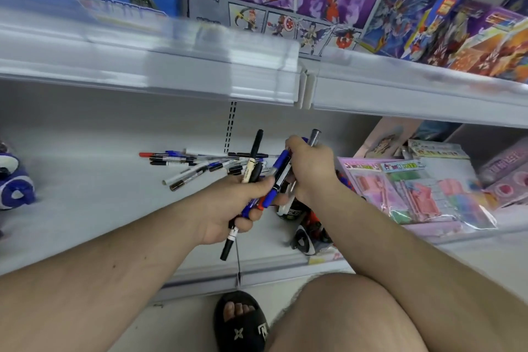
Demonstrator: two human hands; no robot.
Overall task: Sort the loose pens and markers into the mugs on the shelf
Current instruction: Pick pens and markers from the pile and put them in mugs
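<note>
Head view is showing the left hand [228, 208] gripping a bundle of pens and markers [254, 174], black and blue barrels fanning upward. The right hand [308, 168], touching the left, is curling round a blue marker [278, 168] and a grey pen [314, 137]. Loose pens [188, 163] are lying on the white shelf [85, 194] just behind (packaged toys [423, 191] sitting to the right).

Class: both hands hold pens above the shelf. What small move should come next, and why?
Probably lower the right hand and slip its pens into the dark mug just beneath it. The left hand already grips a full bundle of markers, and loose pens lie behind on the shelf.
</note>
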